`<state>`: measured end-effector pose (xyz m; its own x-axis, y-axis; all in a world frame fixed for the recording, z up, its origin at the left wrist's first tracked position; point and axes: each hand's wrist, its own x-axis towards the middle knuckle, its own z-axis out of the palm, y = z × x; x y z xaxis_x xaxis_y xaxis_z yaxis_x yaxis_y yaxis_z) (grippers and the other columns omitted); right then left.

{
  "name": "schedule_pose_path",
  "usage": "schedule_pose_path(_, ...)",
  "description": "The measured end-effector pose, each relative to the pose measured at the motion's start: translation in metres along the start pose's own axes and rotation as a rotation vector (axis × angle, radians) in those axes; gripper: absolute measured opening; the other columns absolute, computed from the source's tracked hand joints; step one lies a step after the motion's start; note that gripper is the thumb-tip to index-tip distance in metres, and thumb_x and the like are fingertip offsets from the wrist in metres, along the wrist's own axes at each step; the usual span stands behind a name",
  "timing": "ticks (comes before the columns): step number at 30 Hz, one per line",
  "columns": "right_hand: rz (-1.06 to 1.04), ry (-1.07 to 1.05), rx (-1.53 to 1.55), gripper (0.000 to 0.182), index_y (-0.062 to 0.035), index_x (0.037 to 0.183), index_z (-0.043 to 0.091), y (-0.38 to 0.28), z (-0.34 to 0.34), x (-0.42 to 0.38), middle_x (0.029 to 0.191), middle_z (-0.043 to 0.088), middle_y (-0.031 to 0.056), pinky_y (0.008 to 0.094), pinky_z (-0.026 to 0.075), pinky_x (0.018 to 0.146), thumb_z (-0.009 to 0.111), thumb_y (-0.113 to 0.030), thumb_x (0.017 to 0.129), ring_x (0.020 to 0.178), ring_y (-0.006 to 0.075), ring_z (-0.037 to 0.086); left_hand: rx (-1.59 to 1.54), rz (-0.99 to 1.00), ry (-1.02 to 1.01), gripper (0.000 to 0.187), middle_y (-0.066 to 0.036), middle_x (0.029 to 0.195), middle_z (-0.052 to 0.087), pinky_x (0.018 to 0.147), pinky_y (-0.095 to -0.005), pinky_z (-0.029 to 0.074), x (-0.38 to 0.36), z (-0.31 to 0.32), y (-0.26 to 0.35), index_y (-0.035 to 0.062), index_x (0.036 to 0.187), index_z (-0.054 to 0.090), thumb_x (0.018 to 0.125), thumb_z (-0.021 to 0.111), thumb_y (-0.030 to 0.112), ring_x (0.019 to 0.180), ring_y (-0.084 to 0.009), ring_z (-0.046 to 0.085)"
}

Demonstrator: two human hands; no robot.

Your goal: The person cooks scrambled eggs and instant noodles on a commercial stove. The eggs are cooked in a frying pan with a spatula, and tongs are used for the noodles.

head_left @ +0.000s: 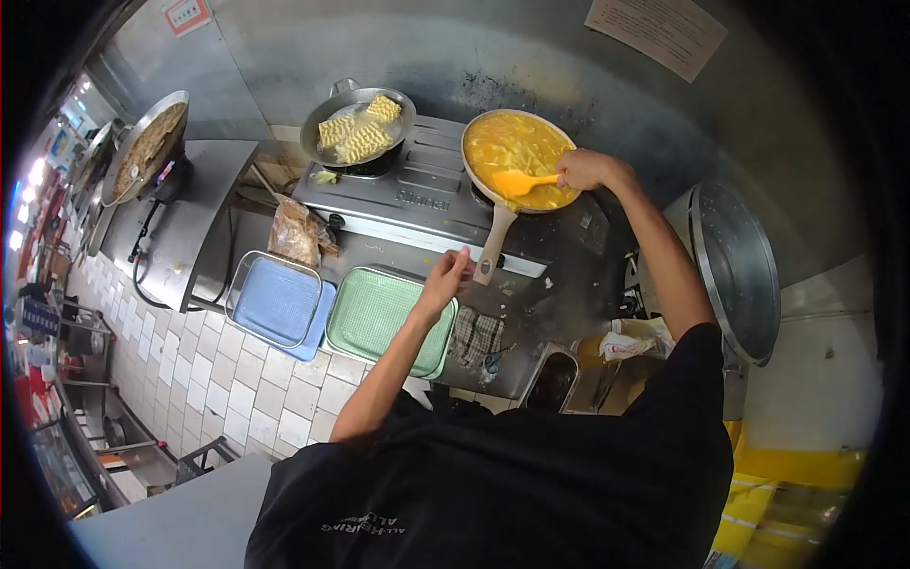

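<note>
My right hand (590,171) is closed round the handle of an orange spatula (521,181), its blade in a frying pan (467,152) of yellow beaten egg (517,137). The pan sits on the right burner with its beige handle (497,242) pointing toward me. Beside that handle's end is my left hand (448,277), fingers apart and slightly bent, not wrapped round it. On the left burner, a metal wok (311,142) holds blocks of instant noodles (365,142) in liquid.
A green basket (355,327) and a clear tray over a blue one (275,302) stand at the counter's front. Near them lie a plastic bag (296,232) and a checked cloth (477,337). At right stands a large metal pot (739,270); another filled wok (152,152) is far left.
</note>
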<state>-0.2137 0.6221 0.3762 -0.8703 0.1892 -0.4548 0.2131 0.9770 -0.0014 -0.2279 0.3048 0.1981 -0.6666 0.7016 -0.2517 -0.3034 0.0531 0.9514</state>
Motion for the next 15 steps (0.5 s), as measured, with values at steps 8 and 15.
schedule_pose_path(8,0.007,0.045,-0.177,0.024,0.0023,0.100,0.069,-0.080,0.016,0.051,0.099,0.068,0.0227,0.0446,0.053,0.078,0.060,-0.014,0.085,0.090,0.0368,0.068,-0.390,-0.333,-0.338,0.062,-0.006,0.075,0.060,0.045,-0.0256,0.044,0.048,0.041,0.013,0.0062,0.110,0.049,0.089,0.055,0.064,0.050,-0.0115,0.052)
schedule_pose_path(15,0.173,0.256,-0.051,0.029,0.0060,0.100,0.069,-0.121,0.040,0.094,0.107,0.066,0.0264,0.0467,0.053,0.084,0.046,-0.007,0.088,0.098,0.0403,0.066,-0.455,-0.398,-0.292,0.059,0.000,0.063,0.045,0.036,-0.0214,0.027,0.045,0.045,0.014,0.0065,0.107,0.051,0.089,0.056,0.062,0.039,-0.0062,0.031)
